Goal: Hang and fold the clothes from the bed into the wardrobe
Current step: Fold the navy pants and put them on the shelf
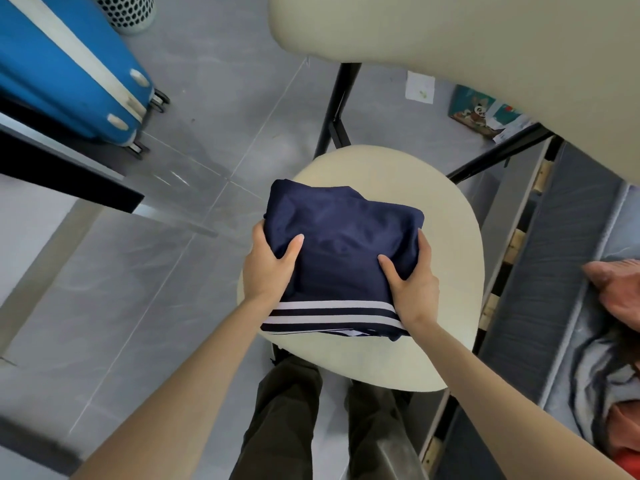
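A folded navy garment (343,247) with two white stripes along its near edge lies on the cream seat of a chair (446,278) in the middle of the head view. My left hand (268,263) grips its left side, thumb on top and fingers tucked under the fold. My right hand (414,271) grips the right side the same way. More clothes (599,372), grey, pink and orange, lie on the bed (554,271) at the right edge.
The chair's cream backrest (485,46) looms at the top right above black legs. A blue suitcase (69,64) stands on the grey tiled floor at top left, beside a perforated bin (128,12). A dark ledge (62,168) juts in from the left. A box (485,112) lies on the floor.
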Demonstrator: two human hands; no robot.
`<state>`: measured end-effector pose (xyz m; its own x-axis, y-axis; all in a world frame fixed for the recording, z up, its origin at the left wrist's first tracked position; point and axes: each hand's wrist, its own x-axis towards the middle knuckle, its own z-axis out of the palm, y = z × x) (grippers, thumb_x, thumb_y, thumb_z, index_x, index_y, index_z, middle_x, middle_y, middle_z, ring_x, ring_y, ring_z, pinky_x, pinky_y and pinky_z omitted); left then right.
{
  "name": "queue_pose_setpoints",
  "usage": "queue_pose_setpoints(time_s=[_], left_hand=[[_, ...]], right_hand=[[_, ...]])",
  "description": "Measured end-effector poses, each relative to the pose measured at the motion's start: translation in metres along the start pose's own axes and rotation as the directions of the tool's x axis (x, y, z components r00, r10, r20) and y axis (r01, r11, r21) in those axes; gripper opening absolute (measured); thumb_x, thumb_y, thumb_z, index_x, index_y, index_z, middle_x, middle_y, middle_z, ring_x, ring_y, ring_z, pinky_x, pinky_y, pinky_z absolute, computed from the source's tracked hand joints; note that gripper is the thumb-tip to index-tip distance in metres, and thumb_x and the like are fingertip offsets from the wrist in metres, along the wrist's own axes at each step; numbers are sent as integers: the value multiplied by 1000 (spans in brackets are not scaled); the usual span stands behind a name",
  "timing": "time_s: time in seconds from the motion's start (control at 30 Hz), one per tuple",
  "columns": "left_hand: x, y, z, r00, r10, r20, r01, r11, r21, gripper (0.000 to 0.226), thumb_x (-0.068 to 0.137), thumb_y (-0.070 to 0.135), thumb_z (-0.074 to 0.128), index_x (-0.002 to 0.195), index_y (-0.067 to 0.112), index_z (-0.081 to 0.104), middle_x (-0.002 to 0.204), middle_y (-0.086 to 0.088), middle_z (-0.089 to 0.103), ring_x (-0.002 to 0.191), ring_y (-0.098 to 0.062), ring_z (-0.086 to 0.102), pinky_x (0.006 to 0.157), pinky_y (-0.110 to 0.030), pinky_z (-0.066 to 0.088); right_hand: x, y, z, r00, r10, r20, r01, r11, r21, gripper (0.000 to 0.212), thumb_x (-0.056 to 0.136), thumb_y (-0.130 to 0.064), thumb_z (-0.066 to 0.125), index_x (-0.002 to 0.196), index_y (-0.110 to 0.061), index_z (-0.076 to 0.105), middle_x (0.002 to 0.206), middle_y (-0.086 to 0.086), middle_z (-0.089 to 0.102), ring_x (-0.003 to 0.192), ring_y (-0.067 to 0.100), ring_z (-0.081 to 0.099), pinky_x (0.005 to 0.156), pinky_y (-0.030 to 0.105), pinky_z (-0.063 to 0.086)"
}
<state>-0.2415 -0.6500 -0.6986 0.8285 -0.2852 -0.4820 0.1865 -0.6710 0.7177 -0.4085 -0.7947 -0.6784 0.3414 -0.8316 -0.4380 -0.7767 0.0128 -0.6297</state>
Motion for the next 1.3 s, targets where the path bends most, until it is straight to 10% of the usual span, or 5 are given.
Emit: queue_pose_setpoints(time_s=[0.23, 0.53, 0.9, 1.3], left_hand=[[-58, 6, -41, 994, 22, -103, -42, 979, -197, 54, 87, 44, 64, 134, 39, 38, 118, 30, 53, 101, 7, 52, 78, -6, 36], [-179, 9, -102, 919, -59, -391, -94, 928, -362, 51, 86, 39, 67, 131, 34, 44, 115, 32, 51, 100, 17, 51, 82, -8, 38], [-352, 22, -215, 676, -220, -703, -204, 861, -465, 50, 87, 38, 67, 131, 31, 45, 109, 30, 53, 97, 10, 54, 83, -14, 40], [-510, 72, -438, 357, -144, -923, -489, 813, -316, 50, 87, 30, 69, 131, 23, 46, 110, 24, 54, 90, 22, 52, 70, 4, 40]], right_hand=[[-33, -29, -33, 982, -186, 40, 184, 982, 43, 65, 88, -43, 66, 143, -44, 30, 94, -56, 44, 86, -30, 45, 68, -4, 36], [-101, -73, -70, 859, -468, 209, 467, 882, 55, 64, 88, -43, 66, 142, -45, 31, 92, -62, 40, 85, -32, 44, 70, -2, 35], [-241, -174, -106, 516, -751, 411, 745, 631, 218, 67, 88, -44, 65, 143, -47, 29, 105, -38, 53, 94, 8, 55, 82, 23, 42], [-460, -363, -126, 94, -932, 350, 786, 285, 548, 71, 88, -41, 67, 149, -33, 32, 124, -36, 49, 103, -17, 44, 81, -7, 29]])
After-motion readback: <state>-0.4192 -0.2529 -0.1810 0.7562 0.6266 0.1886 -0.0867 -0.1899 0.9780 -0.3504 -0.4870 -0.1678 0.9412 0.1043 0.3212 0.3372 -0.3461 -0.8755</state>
